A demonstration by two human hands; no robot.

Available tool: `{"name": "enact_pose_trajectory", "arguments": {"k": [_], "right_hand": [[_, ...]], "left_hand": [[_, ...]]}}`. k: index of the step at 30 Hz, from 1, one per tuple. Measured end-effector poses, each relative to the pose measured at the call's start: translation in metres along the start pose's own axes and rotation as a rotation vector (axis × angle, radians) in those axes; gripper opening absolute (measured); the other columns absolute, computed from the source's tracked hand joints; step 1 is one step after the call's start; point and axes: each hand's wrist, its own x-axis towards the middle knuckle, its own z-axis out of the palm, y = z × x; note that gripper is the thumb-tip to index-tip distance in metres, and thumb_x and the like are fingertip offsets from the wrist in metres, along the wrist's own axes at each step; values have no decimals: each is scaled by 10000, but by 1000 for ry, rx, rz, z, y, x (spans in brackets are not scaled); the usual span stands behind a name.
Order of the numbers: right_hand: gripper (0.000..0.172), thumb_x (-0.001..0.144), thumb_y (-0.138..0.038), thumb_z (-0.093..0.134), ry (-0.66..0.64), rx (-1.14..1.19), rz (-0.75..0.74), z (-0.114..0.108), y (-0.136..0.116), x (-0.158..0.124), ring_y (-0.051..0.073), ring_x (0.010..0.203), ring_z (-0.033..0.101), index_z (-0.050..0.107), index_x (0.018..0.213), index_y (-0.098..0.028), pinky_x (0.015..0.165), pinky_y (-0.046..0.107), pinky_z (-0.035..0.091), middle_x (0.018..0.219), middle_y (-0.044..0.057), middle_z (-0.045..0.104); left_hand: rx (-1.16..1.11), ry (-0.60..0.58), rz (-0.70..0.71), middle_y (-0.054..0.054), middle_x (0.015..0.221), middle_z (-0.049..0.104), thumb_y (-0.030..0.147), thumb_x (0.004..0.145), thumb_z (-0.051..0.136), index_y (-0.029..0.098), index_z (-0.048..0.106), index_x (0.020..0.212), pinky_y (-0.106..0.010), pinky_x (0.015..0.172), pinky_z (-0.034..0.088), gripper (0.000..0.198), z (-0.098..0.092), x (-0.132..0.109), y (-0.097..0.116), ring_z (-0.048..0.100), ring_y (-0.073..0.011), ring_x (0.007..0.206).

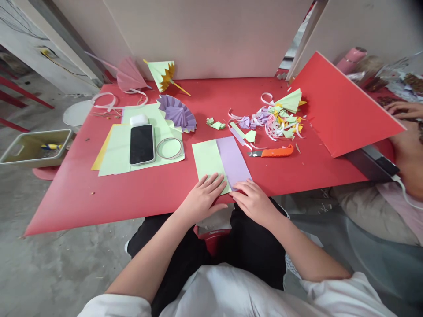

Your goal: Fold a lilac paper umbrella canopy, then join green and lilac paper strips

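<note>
In front of me lies a piece of paper, light green [207, 158] on its left part and purple [234, 159] on its right. My left hand [205, 198] rests flat on the lower green part, fingers spread. My right hand [251, 198] touches the lower edge of the purple part, its fingers stretched out and a little bent. Whether the two colours are one folded piece or two sheets, I cannot tell. Beyond the paper's right corner is an orange utility knife [276, 152] with its blade out, beside paper scraps [272, 121].
Left on the red table [76, 187] are green sheets [114, 152], a phone [142, 144], a tape roll [169, 148] and a purple pleated paper fan [178, 113]. Paper umbrellas [161, 75] stand behind. A red board [340, 105] leans at right, near another person's arm [408, 154].
</note>
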Motion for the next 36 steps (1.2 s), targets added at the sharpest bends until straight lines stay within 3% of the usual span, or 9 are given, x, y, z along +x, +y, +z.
{"name": "enact_pose_trajectory", "arguments": {"k": [7,14,21,26,30,32,36], "right_hand": [[256,890,-166,443,-118,-37,-28,-11,-1,2,230,1103,562,641,1051,-181,978,462,435,1116,93,643],[328,910,-217,414,-292,-111,-71,-21,-4,-5,289,1237,454,564,1201,-191,995,505,395,1302,124,535],[347,918,-263,409,-388,-19,-26,-24,-5,-6,291,1298,380,540,1237,-230,1017,513,364,1372,115,465],[300,901,-273,450,-367,121,10,-35,3,-6,264,1279,416,610,1154,-264,1026,512,368,1359,76,484],[276,904,-263,446,-172,249,163,-42,16,6,172,1150,550,662,1071,-227,1027,371,421,1167,40,644],[295,906,-258,439,-108,247,180,-34,22,20,166,1143,555,643,1108,-190,1011,336,443,1158,48,648],[342,908,-216,406,-154,132,65,-5,29,52,215,1199,511,604,1164,-104,1015,372,440,1236,108,591]], "left_hand": [[71,-87,49,-119,1456,329,663,820,348,134,305,1401,-467,1100,173,787,-4,0,-3,259,-321,1352],[128,-117,78,-107,1477,289,742,777,270,123,266,1418,-473,1092,134,891,-2,1,-4,225,-349,1352],[200,-157,77,-123,1498,232,794,730,219,137,195,1443,-530,1066,135,970,1,2,1,199,-383,1347],[199,-170,85,-145,1500,213,815,700,233,238,198,1443,-592,1037,140,942,2,2,4,186,-432,1340],[194,-155,90,-159,1496,212,819,692,240,299,191,1438,-604,1031,141,910,4,0,4,171,-445,1343],[193,-144,87,-158,1495,215,821,692,240,304,176,1441,-602,1036,134,913,6,-1,3,162,-441,1348],[200,-128,83,-147,1497,216,808,712,236,307,149,1445,-587,1047,123,893,8,-3,1,172,-423,1352]]}}
